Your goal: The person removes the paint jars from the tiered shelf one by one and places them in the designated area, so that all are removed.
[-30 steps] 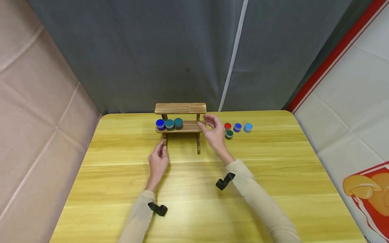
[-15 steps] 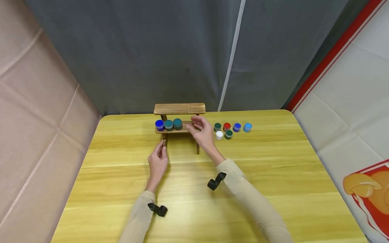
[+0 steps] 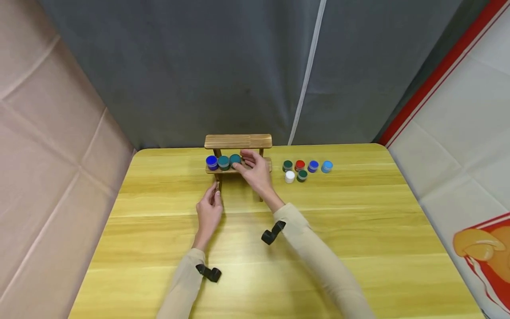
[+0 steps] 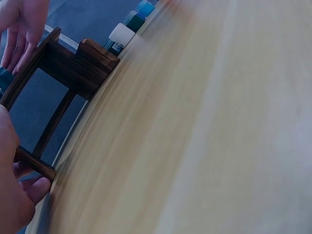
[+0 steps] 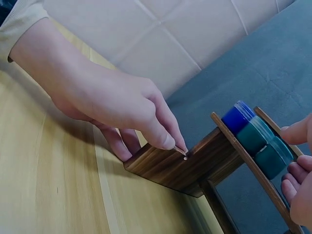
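Note:
A small two-tier wooden stand (image 3: 238,141) stands near the table's back edge. On its lower shelf are a blue-lidded jar (image 3: 212,162) and two teal jars (image 3: 224,163) in a row. My left hand (image 3: 209,213) grips the stand's left leg between thumb and fingers, which the right wrist view shows up close. My right hand (image 3: 256,173) is over the shelf at the right end of the row. Its thumb and fingers (image 5: 292,131) lie right at the end teal jar (image 5: 274,157), loosely spread around its near side.
Right of the stand, several jars stand on the yellow table (image 3: 255,266): a white-lidded jar (image 3: 289,177), a red one (image 3: 299,165), dark green ones (image 3: 302,176), a blue one (image 3: 313,166) and a light blue one (image 3: 327,166). A grey curtain (image 3: 199,79) hangs behind.
My right hand has moved left along the lower shelf, from its right end to the end teal jar, uncovering the white and green jars. My left hand stays on the leg.

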Demonstrator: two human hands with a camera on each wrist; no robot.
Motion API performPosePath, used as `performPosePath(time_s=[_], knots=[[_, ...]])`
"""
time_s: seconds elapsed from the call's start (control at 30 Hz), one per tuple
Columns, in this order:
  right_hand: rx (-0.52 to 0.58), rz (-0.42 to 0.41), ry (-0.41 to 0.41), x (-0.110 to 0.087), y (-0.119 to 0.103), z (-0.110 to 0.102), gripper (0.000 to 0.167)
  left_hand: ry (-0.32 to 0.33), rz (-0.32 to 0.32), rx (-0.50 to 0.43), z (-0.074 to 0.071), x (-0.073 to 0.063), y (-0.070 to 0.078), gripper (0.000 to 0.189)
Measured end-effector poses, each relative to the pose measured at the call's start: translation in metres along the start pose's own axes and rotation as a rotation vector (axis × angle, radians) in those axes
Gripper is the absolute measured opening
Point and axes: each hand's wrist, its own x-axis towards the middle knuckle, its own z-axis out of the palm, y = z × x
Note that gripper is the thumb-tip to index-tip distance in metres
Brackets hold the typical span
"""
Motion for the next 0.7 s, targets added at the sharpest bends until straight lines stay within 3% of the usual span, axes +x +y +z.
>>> performPosePath(time_s=[0.47, 0.7], knots=[[-0.104, -0.028, -0.033, 0.0074, 0.0064, 0.0102, 0.044, 0.010, 0.013, 0.000, 0.0008, 0.0013, 0.0026, 0.037], [-0.085, -0.030, -0.020, 0.0036, 0.0088, 0.0045, 0.042, 0.006, 0.003, -0.003, 0.0010, 0.0005, 0.0010, 0.037]])
